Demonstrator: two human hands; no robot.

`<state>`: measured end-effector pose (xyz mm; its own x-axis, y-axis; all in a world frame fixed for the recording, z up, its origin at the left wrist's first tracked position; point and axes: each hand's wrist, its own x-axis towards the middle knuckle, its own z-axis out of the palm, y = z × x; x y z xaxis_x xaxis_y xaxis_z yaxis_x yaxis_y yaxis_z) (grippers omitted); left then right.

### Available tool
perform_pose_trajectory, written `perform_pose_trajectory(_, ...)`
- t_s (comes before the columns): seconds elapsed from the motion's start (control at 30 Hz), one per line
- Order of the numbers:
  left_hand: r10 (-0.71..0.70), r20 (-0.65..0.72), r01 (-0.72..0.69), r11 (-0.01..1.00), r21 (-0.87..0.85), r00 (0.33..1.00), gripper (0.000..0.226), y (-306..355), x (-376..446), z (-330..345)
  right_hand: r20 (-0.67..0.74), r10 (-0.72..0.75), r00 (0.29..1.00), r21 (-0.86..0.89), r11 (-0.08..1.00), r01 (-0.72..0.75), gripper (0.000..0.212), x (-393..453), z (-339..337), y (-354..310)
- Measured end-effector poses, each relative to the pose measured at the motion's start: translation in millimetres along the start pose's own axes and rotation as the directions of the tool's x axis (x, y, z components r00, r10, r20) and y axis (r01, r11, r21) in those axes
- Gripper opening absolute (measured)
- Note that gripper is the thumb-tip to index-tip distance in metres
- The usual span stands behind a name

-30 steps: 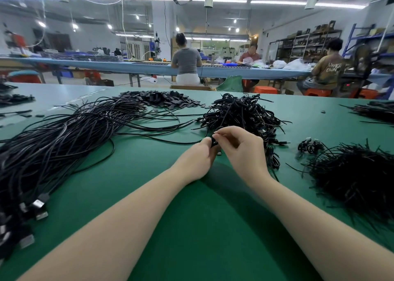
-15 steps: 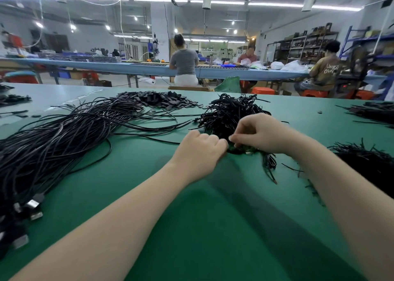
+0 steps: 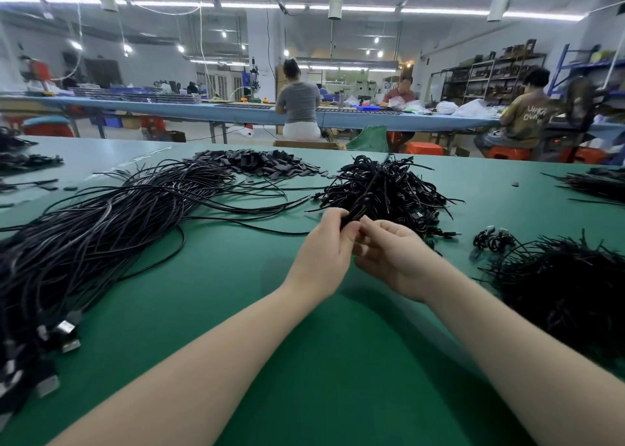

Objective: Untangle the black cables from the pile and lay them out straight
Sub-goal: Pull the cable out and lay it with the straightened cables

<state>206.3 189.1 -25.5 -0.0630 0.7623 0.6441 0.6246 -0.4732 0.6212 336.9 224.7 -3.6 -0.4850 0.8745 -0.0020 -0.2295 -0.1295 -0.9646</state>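
Green matting covers the work table (image 3: pixel 236 310) in a long, strip-lit workshop. At its middle, a short black cable (image 3: pixel 358 209) is raised just above the mat between both hands: the left hand (image 3: pixel 321 253) curls its fingers round the cable's near end, and the right hand (image 3: pixel 389 256) meets it there, fingertips bent in and pinching the same piece. The cable is thin, dark and matte, and runs up and back from the hands into the tangled pile (image 3: pixel 382 185) of similar short leads just behind them. Left of the hands lies a long sheaf of cables (image 3: pixel 101 236), roughly parallel, with metal plugs (image 3: pixel 66 327) at the near ends. Right of them sits a bristly dark heap (image 3: pixel 568 283), with a small knot of leads (image 3: pixel 490 241) beside it. Flat black pieces (image 3: pixel 257 163) are scattered farther back.
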Motion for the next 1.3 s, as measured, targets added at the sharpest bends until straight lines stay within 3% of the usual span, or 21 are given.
perform_pose_trajectory(0.1, -0.189, 0.012, 0.188, 0.969, -0.158, 0.982, 0.008, -8, 4, 7, -0.145, -0.032, 0.989, -0.010, 0.999, 0.031, 0.021, 6, 15, 17)
perform_pose_trajectory(0.2, -0.290, 0.051, 0.294, 0.926, -0.238, 0.956, 0.009, -13, 6, 8, -0.152, -0.048, 0.987, 0.014, 0.999, 0.050, 0.016, 5, 15, 25)
perform_pose_trajectory(0.33, -0.306, 0.108, 0.324, 0.912, -0.253, 0.946, 0.024, -13, 6, 5, -0.131, -0.018, 0.991, 0.030, 0.999, 0.022, 0.025, 3, 9, 21)
perform_pose_trajectory(0.7, -0.294, 0.287, 0.394, 0.824, -0.407, 0.912, 0.016, -11, 7, 1, -0.019, 0.134, 0.991, 0.135, 0.982, -0.130, 0.007, 0, -2, 11)
perform_pose_trajectory(0.8, -0.286, 0.296, 0.390, 0.832, -0.395, 0.911, 0.016, -11, 6, 0, -0.063, 0.065, 0.996, -0.020, 0.998, -0.067, 0.010, 0, -3, 11)
perform_pose_trajectory(0.9, -0.274, 0.270, 0.366, 0.841, -0.398, 0.923, 0.017, -11, 7, 1, -0.112, -0.138, 0.984, -0.304, 0.947, 0.099, 0.010, -2, -3, 12)
perform_pose_trajectory(0.97, -0.292, 0.232, 0.364, 0.846, -0.389, 0.928, 0.018, -10, 6, 4, -0.127, -0.322, 0.938, -0.547, 0.812, 0.204, 0.010, -1, -1, 12)
perform_pose_trajectory(1.03, -0.343, 0.206, 0.395, 0.856, -0.334, 0.917, 0.020, -8, 7, 5, -0.081, -0.509, 0.857, -0.762, 0.585, 0.276, 0.011, 0, 2, 14)
perform_pose_trajectory(1.17, -0.454, 0.256, 0.494, 0.862, -0.115, 0.853, 0.031, 2, 15, -3, 0.168, -0.692, 0.702, -0.938, 0.107, 0.330, 0.012, -4, 5, 16)
perform_pose_trajectory(1.23, -0.538, 0.383, 0.624, 0.769, -0.142, 0.751, 0.031, 8, 21, -10, 0.376, -0.734, 0.565, -0.917, -0.207, 0.341, 0.012, -6, 2, 13)
perform_pose_trajectory(1.3, -0.615, 0.555, 0.793, 0.592, -0.144, 0.560, 0.030, 15, 28, -25, 0.563, -0.696, 0.445, -0.826, -0.458, 0.330, 0.019, -8, -1, 10)
